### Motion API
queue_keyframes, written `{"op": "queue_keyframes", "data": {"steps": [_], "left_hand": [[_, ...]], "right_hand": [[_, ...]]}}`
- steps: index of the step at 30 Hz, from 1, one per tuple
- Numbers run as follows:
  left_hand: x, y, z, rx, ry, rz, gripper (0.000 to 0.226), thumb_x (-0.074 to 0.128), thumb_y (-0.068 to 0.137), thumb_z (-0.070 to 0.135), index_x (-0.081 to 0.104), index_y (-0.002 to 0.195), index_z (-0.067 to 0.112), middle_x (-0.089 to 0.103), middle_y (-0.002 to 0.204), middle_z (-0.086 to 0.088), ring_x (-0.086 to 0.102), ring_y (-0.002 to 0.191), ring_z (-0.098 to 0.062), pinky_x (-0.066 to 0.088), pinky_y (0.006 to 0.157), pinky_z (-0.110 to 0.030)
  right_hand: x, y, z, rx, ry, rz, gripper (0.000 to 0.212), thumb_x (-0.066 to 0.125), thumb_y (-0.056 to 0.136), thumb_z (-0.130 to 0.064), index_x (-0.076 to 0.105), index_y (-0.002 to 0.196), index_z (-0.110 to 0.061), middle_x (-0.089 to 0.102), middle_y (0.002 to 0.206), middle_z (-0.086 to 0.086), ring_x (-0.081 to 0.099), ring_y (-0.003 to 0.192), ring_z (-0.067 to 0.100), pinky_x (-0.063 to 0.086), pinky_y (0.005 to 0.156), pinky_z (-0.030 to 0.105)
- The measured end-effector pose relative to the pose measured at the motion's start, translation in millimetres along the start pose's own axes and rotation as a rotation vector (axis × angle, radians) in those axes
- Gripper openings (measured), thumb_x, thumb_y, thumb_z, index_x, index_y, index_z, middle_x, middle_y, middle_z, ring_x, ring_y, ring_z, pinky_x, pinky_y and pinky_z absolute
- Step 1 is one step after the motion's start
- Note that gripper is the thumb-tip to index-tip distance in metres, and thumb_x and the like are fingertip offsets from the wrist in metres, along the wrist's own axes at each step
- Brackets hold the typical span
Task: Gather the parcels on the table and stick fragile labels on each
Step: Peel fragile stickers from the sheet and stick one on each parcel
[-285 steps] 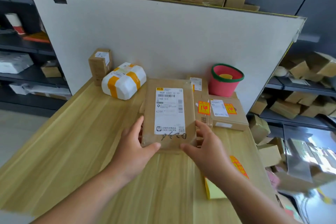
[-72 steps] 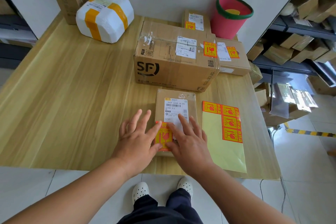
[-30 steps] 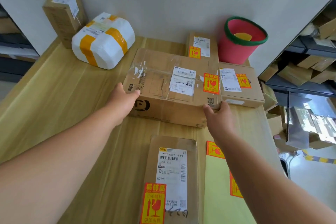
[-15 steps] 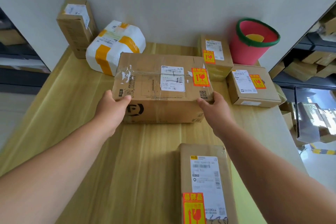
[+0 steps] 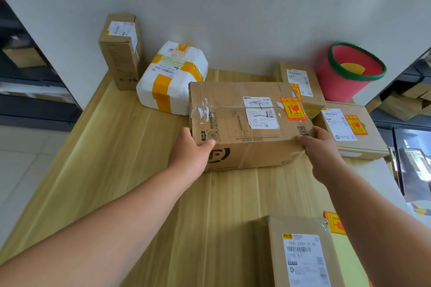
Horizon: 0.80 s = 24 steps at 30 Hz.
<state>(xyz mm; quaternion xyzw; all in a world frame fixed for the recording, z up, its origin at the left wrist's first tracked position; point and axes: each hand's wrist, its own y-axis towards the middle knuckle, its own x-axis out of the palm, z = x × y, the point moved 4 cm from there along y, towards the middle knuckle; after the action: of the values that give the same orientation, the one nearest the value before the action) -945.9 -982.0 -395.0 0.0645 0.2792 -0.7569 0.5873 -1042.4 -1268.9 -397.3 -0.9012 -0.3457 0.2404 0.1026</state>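
— Two hands on one parcel, then?

— Yes. My left hand [image 5: 190,155] clasps the near left corner of the big carton [image 5: 247,123], thumb on top and fingers curled round the side where I cannot see them. My right hand [image 5: 320,151] wraps the near right corner the same way. The carton sits on the wooden table [image 5: 112,147], roughly in the middle.

— What is hard to make out?

— The black logo on the carton's front is half covered by my left hand. Nearer me than the carton, a flat brown parcel [image 5: 300,251] runs off the bottom edge, so only the top of its white address slip shows. Right of that parcel, the yellow sticker sheet [image 5: 335,225] is mostly hidden by my right forearm. The print on every slip is too small to read.

— And the surfaces?

— The carton is plain corrugated card with glossy clear tape, wrinkled at the left, and carries an orange fragile label [image 5: 292,109] at the right of its top. Left of and behind the carton lies a white foam bundle [image 5: 171,81], rounded at the corners and banded with orange tape; beyond that stands a tall narrow box [image 5: 120,51] against the white board.

— Anything crowding the carton's right side?

— A small box [image 5: 300,84] just behind its right end, a flat box [image 5: 352,131] right of it, both labelled, and a red bucket [image 5: 349,72] with a green rim further back.
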Motion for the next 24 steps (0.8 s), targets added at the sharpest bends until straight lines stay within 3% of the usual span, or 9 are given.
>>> {"op": "queue_keyframes", "data": {"steps": [2,6,12,20,24], "left_hand": [[1.0,2.1,2.1,0.005,-0.004,-0.011,0.029,0.063,0.086,0.035,0.045,0.108,0.025,0.06,0.104,0.003,0.06,0.089,-0.016,0.053,0.082,-0.041],[4.1,1.9,2.8,0.01,0.014,-0.038,0.029,0.062,0.086,0.035,0.045,0.109,0.026,0.06,0.104,0.003,0.061,0.088,-0.016,0.054,0.082,-0.043],[9.3,2.3,1.0,-0.007,0.036,-0.032,0.047,0.06,0.087,0.035,0.042,0.128,0.021,0.059,0.109,0.004,0.059,0.092,-0.018,0.052,0.085,-0.042],[17.7,6.4,5.0,0.032,0.051,-0.028,0.053,0.057,0.087,0.036,0.039,0.135,0.021,0.056,0.123,0.004,0.059,0.099,-0.019,0.052,0.083,-0.039],[18.7,17.1,6.2,0.009,0.019,-0.054,0.055,0.053,0.089,0.034,0.035,0.14,0.023,0.052,0.133,0.001,0.059,0.096,-0.015,0.05,0.072,-0.031]], "right_hand": [[0.3,0.9,0.4,-0.004,0.007,0.009,0.027,0.06,0.083,-0.012,0.06,0.11,-0.017,0.065,0.11,0.007,0.062,0.102,0.028,0.051,0.091,0.041],[-4.2,2.5,3.6,0.02,0.028,0.052,0.025,0.058,0.082,-0.013,0.057,0.107,-0.016,0.061,0.101,0.004,0.055,0.082,0.018,0.046,0.07,0.03],[-6.0,0.1,10.4,0.014,0.024,0.071,0.034,0.058,0.082,-0.014,0.057,0.116,-0.014,0.059,0.097,0.004,0.05,0.075,0.015,0.041,0.062,0.027],[-12.5,-1.4,14.3,0.012,0.055,0.106,0.04,0.057,0.084,-0.012,0.053,0.124,-0.017,0.058,0.102,0.002,0.051,0.082,0.015,0.043,0.066,0.026],[-9.9,-3.0,12.1,-0.009,0.047,0.089,0.042,0.059,0.086,-0.014,0.051,0.127,-0.017,0.061,0.113,0.004,0.057,0.097,0.02,0.047,0.073,0.028]]}}
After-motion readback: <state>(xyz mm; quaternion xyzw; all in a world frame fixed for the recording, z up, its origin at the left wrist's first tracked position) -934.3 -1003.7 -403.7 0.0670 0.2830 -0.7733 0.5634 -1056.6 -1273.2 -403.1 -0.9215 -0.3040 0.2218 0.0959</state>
